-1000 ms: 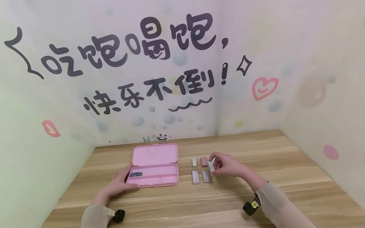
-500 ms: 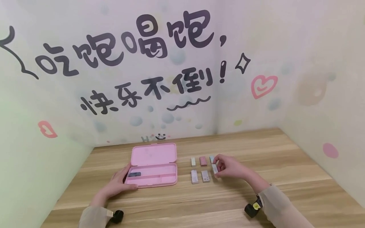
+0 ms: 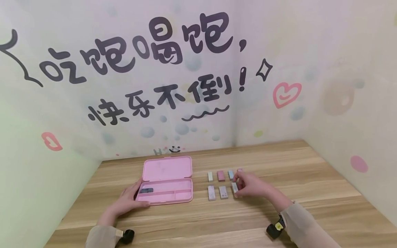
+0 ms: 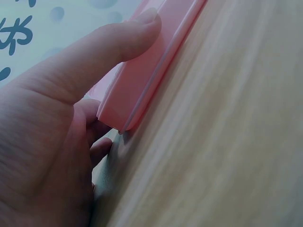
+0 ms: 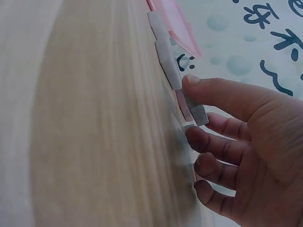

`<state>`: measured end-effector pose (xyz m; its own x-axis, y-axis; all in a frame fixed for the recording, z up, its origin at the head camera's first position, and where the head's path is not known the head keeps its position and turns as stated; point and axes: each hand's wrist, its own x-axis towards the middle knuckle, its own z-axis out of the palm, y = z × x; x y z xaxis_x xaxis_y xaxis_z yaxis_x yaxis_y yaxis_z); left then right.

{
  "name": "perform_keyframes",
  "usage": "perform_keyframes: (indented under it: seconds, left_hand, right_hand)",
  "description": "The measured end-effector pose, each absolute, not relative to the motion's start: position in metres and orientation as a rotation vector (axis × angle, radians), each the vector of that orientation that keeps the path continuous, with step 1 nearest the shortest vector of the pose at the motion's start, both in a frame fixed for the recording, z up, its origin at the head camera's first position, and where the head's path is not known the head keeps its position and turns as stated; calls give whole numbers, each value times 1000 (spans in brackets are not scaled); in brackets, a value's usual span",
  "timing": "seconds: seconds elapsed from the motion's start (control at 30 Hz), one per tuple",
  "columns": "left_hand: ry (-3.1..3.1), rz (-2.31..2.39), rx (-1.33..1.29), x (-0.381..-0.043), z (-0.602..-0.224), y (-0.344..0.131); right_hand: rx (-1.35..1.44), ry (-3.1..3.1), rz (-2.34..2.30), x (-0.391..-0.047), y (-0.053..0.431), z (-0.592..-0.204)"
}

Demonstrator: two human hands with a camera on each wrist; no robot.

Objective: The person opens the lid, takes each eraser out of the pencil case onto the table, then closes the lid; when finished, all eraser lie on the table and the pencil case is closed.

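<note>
An open pink pencil case [image 3: 184, 197] lies on the table, its lid folded back and a dark block [image 3: 146, 190] in its long compartment. My left hand [image 3: 128, 200] holds the case's left end, the thumb on the front wall and fingers round the side. With thumb and fingers, my right hand [image 3: 253, 186] pinches a whitish eraser [image 5: 198, 112] at the right end of the front row. Two more pale erasers, one [image 3: 211, 193] and another [image 3: 223, 192], lie left of it. Behind are a whitish eraser [image 3: 210, 176], a pink eraser [image 3: 221, 176] and a blue eraser [image 3: 231, 174].
A small purplish block [image 3: 240, 170], partly hidden by the right hand, ends the back row. The wood-grain table [image 3: 198, 224] meets a printed wall covering [image 3: 201, 137] at the back, with side walls left and right.
My right hand has moved the whitish eraser slightly right and down to the end of the front row. The blue eraser and purplish block have come into view. My left hand stays on the case.
</note>
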<state>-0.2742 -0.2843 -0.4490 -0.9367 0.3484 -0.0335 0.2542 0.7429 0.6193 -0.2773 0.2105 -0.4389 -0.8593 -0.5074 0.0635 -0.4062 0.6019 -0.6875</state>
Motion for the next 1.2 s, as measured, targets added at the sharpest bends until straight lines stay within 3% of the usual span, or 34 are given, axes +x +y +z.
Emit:
perform_keyframes:
  seconds: [1.2]
  left_hand:
    - [2805, 969, 486, -273, -448, -283]
  right_hand:
    - [-747, 2720, -1016, -274, 210, -443]
